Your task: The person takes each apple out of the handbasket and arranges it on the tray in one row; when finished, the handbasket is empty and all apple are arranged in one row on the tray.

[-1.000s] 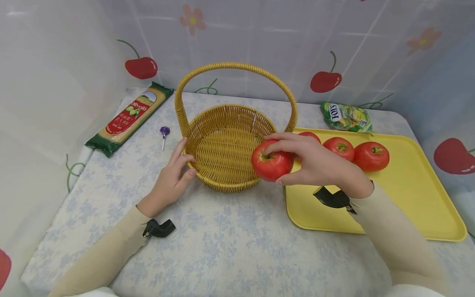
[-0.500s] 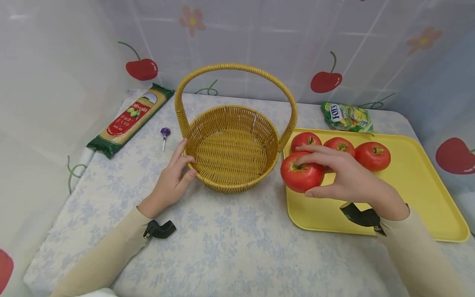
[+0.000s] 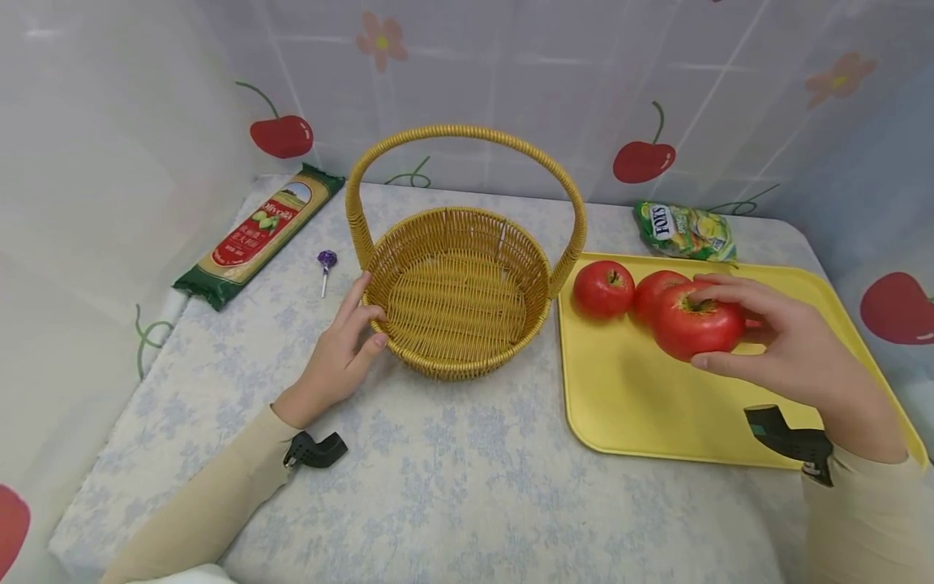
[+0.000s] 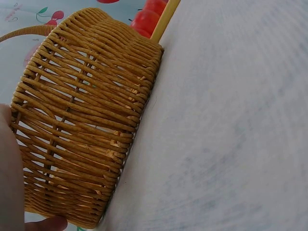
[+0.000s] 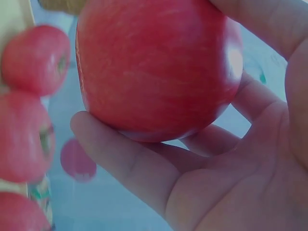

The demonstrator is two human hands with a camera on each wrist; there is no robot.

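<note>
In the head view, my right hand (image 3: 795, 349) grips a red apple (image 3: 696, 324), raised over the yellow tray (image 3: 627, 414); thumb and fingers wrap its sides. The right wrist view shows this apple (image 5: 159, 67) large between the fingers. Behind it on the tray are several more red apples, one at the left (image 3: 603, 289) in full view and others partly covered by the held apple and hand. My left hand (image 3: 336, 357) holds the near left rim of a yellow wicker basket (image 3: 452, 312), which has a tall arched handle and nothing inside.
A green-ended pasta packet (image 3: 259, 235) lies at the back left, with a purple lollipop (image 3: 326, 264) beside it. A green candy bag (image 3: 686, 231) rests behind the tray. Cherry-print curtain hangs behind the table.
My right hand has carried the apple rightward from over the basket's right rim to above the tray. The left hand stays on the basket.
</note>
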